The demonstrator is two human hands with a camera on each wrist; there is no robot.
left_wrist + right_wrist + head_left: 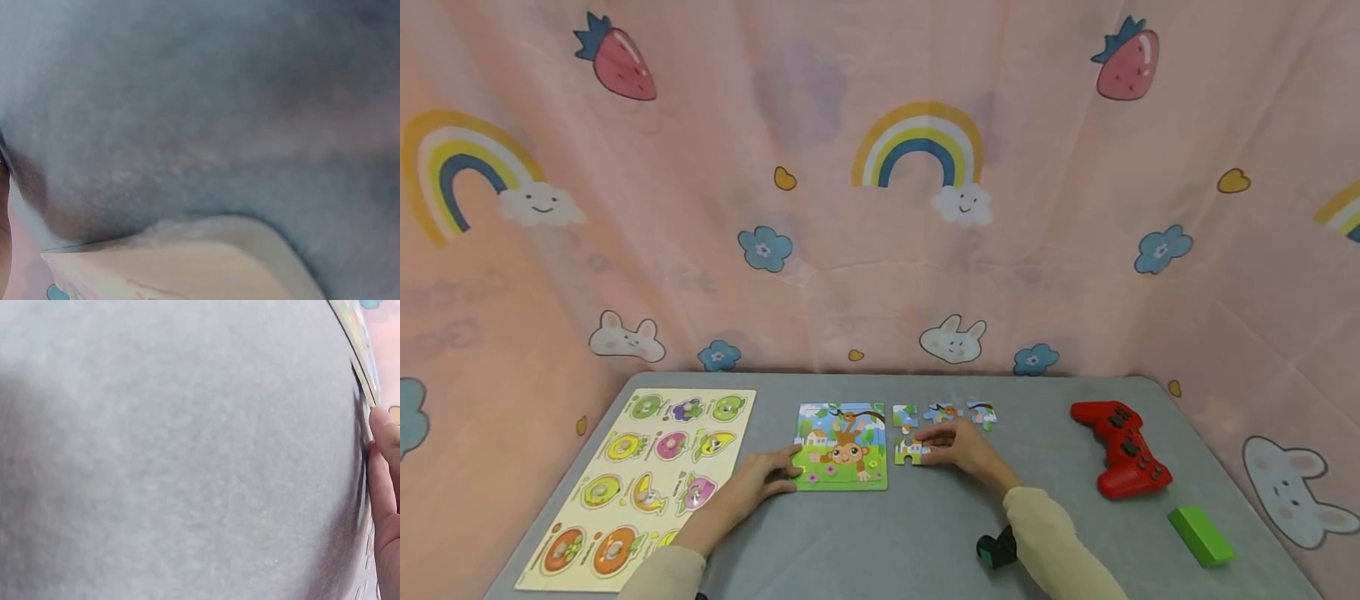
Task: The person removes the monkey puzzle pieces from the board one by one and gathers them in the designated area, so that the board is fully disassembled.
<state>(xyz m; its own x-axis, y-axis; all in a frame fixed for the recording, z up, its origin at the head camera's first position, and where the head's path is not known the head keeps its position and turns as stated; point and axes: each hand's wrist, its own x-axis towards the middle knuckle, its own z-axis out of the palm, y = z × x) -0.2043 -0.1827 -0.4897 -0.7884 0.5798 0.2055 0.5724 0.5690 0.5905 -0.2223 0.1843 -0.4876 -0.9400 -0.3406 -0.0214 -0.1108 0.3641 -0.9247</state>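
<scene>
Pale sleeves [1060,542] nearest the camera, reaching forward over a grey table [850,550]. Left hand [760,477]: fingers loosely spread, tips at the near-left edge of the monkey puzzle [842,450], which lies flat just right of them; touch reads as steadying, perhaps against sliding. Right hand [962,452]: fingers bent, tips on the right part of a notched piece [901,448]; cannot tell whether they pinch it or merely touch.

That piece sits between the right fingertips and the puzzle; contact from its far side probably leaves the puzzle-facing edge free. Three loose pieces [942,412] beyond the right fingers, spaced apart, seemingly for easy picking. Fruit board [625,469] left of the left fingers; red controller [1123,450] and green block [1201,536] well right of the right hand, presumably out of its way.
</scene>
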